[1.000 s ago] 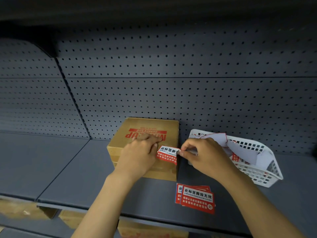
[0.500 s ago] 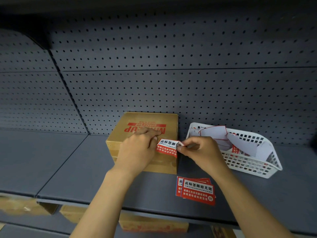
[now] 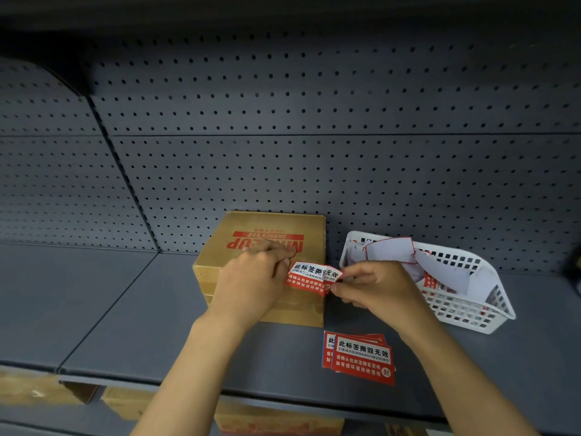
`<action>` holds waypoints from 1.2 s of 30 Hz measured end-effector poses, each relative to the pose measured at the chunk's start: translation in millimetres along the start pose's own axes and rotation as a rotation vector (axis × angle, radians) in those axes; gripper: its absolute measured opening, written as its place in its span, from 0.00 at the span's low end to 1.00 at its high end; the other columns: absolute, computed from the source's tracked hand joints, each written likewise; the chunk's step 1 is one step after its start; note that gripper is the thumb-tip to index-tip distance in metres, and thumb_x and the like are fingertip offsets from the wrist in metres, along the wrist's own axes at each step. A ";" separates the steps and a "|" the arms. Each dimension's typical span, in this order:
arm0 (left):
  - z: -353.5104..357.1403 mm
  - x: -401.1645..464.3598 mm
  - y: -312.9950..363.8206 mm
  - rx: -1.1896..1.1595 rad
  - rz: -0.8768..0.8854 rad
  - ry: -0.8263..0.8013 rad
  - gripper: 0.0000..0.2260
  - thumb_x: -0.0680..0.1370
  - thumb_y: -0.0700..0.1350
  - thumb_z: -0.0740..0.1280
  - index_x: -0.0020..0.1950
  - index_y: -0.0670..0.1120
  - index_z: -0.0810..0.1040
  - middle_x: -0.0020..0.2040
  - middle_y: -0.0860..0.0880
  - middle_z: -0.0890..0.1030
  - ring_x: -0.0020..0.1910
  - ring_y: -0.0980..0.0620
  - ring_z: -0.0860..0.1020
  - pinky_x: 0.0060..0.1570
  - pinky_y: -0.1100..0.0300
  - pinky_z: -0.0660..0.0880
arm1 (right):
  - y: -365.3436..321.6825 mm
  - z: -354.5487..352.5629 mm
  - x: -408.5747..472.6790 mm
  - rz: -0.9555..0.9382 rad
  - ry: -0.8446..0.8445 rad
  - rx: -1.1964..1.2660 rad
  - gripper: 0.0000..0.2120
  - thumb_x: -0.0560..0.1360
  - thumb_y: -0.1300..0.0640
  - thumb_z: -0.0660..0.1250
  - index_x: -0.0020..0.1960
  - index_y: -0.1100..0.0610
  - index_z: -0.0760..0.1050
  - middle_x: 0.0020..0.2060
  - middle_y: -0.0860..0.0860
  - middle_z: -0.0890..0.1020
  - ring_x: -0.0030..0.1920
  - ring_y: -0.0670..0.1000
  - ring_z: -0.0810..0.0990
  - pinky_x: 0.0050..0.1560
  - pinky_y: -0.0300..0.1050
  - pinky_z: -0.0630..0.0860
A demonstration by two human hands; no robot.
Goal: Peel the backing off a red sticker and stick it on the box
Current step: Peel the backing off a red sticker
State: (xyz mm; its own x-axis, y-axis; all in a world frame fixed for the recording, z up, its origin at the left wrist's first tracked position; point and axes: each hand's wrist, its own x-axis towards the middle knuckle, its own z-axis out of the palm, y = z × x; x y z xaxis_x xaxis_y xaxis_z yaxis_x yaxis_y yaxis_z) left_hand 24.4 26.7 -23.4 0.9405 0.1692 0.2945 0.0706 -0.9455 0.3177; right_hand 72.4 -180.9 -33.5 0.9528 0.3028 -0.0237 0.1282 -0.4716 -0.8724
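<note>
A brown cardboard box (image 3: 251, 231) with red print stands on the grey shelf against the pegboard. Over its right front corner I hold a red and white sticker (image 3: 309, 278). My left hand (image 3: 251, 284) pinches the sticker's left end. My right hand (image 3: 377, 286) pinches its right end, where the corner is bent and curls up from the rest. Whether the backing has come apart from the sticker I cannot tell.
A small stack of red stickers (image 3: 361, 357) lies on the grey shelf (image 3: 125, 325) in front of the box. A white plastic basket (image 3: 471, 309) with white backing papers stands to the right. More cardboard boxes (image 3: 125, 401) sit on the shelf below.
The sticker's right corner is now bent up between my right fingers. Both hands stay over the box's right front corner; the view has shifted slightly.
</note>
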 end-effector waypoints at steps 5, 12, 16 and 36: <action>-1.1 -2.4 1.3 0.041 0.038 0.000 0.16 0.83 0.52 0.58 0.68 0.58 0.77 0.67 0.57 0.78 0.62 0.51 0.79 0.51 0.57 0.75 | 5.0 11.6 -4.0 0.030 -0.005 0.144 0.27 0.70 0.54 0.77 0.67 0.50 0.76 0.42 0.46 0.89 0.39 0.45 0.87 0.42 0.38 0.82; -4.9 -2.1 2.2 0.035 0.053 -0.025 0.16 0.83 0.51 0.57 0.69 0.57 0.76 0.66 0.57 0.78 0.61 0.53 0.79 0.50 0.59 0.74 | -3.3 8.2 -9.5 -0.032 0.010 -0.147 0.08 0.73 0.45 0.72 0.44 0.49 0.83 0.40 0.42 0.85 0.44 0.43 0.83 0.42 0.36 0.74; -6.8 -3.4 6.4 0.028 0.038 -0.030 0.16 0.83 0.53 0.56 0.67 0.56 0.76 0.65 0.56 0.79 0.59 0.51 0.79 0.51 0.56 0.77 | -15.5 1.6 -20.5 -0.064 0.048 -0.241 0.09 0.70 0.44 0.75 0.39 0.49 0.82 0.40 0.43 0.87 0.38 0.41 0.83 0.36 0.33 0.73; -58.8 -19.1 29.9 -1.107 -0.086 -0.127 0.08 0.74 0.46 0.73 0.50 0.46 0.87 0.46 0.50 0.89 0.45 0.57 0.86 0.51 0.64 0.81 | -71.6 -41.5 -46.3 -0.149 0.073 -0.107 0.09 0.72 0.45 0.73 0.41 0.51 0.79 0.39 0.44 0.86 0.34 0.35 0.82 0.27 0.27 0.70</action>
State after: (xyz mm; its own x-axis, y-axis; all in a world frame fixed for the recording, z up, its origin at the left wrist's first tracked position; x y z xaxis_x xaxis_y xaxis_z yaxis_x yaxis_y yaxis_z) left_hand -10.9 11.5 33.4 0.9783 0.1332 0.1588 -0.1382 -0.1520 0.9787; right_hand 30.5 -195.5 50.4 0.9380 0.3169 0.1405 0.2941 -0.5129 -0.8065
